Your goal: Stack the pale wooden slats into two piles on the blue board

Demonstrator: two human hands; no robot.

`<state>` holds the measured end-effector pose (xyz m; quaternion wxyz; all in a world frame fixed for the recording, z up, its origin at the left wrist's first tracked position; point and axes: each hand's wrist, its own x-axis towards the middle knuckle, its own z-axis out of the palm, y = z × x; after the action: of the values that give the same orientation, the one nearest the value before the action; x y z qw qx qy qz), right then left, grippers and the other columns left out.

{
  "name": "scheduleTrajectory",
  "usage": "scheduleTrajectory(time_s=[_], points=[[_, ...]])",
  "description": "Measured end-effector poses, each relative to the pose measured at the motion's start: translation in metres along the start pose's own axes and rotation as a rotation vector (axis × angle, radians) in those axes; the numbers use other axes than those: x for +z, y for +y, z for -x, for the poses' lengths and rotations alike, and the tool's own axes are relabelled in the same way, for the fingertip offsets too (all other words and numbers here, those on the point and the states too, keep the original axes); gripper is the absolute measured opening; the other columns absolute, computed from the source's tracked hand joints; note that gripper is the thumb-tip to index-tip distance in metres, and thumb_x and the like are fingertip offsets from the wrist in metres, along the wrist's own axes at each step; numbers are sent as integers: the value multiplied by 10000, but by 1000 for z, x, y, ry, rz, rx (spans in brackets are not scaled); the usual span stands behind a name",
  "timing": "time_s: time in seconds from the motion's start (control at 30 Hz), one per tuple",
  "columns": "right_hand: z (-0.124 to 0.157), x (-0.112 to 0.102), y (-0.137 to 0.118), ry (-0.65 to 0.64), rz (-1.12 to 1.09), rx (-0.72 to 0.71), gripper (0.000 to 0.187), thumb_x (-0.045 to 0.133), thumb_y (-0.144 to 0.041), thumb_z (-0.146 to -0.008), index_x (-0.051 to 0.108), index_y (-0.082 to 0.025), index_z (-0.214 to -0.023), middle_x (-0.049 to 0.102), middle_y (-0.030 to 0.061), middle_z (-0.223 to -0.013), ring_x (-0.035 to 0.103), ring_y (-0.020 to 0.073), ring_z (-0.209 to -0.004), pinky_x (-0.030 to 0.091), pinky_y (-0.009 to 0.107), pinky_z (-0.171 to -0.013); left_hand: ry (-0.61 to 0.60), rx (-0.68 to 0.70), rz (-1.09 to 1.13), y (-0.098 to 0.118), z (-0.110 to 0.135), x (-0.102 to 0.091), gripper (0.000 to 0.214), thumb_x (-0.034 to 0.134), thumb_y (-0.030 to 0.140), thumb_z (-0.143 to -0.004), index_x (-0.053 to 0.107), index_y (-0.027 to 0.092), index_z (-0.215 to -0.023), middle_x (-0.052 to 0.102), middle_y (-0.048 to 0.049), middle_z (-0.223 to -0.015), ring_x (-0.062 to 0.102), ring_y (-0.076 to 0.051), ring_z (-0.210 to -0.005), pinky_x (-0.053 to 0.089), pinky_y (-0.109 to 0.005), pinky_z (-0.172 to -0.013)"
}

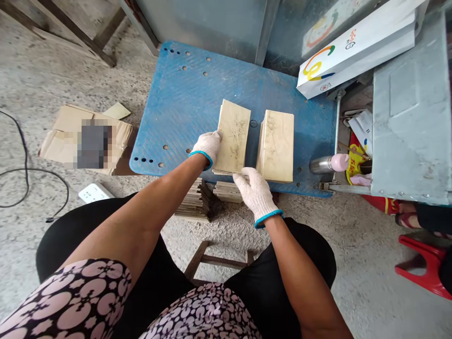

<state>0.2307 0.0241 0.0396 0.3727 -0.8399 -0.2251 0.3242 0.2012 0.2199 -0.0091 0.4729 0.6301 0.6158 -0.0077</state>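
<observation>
A stack of thin wooden boards (pixel 233 136), pale with dark smudges on top, lies slightly turned on the blue table (pixel 190 94). My left hand (pixel 209 145), in a white knit glove with a blue cuff, is closed against its left edge; some of the fingertips are hidden. At the near right corner of the same stack is my right hand (pixel 254 192), gloved alike, its thumb and fingers gripping the edge. A second stack of boards (pixel 278 146) sits to the right, apart from the first and touched by neither hand.
More stacked boards (pixel 193 202) stand below the table's near edge. A steel bottle with a pink cap (pixel 321 165) lies at the right, below a white paper bag (pixel 356 52). Left are a cardboard box (pixel 63 141), a power strip (pixel 94 193) and a cable (pixel 26 165). A red stool (pixel 423 268) stands right.
</observation>
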Motion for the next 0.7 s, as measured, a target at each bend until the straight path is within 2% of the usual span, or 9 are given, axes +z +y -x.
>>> scheduleTrajectory(time_s=[0.1,0.23,0.43,0.7], points=[[1,-3,-1,7,-30,12,347,657,-459,-847,659,-199,-1077,691,98,-1043,637,277,-1043,454,435,-979,-6,0,-25,2,3,0,374,501,461,-907,729,219,-1078,695,-133,-1089,653,-293,-888,515,-375,-769],[-1,-5,3,32,-87,14,342,665,-473,-835,659,-214,-1059,689,89,-1042,629,266,-1043,439,438,-999,-20,65,-129,5,5,-1,309,513,384,-886,730,219,-1032,708,-112,-1050,651,-296,-874,511,-392,-783],[-5,-11,3,31,-41,25,337,638,-458,-854,644,-193,-1062,687,98,-1055,637,263,-1033,446,432,-985,-4,174,-391,9,5,-5,265,530,389,-851,714,210,-915,705,-120,-1012,642,-335,-951,505,-408,-824],[-7,-25,-8,18,50,99,340,605,-454,-880,622,-186,-1088,684,96,-1105,631,257,-1077,445,412,-1001,-50,157,-447,5,2,-11,230,570,402,-817,695,213,-855,708,-95,-951,651,-300,-891,509,-375,-774]])
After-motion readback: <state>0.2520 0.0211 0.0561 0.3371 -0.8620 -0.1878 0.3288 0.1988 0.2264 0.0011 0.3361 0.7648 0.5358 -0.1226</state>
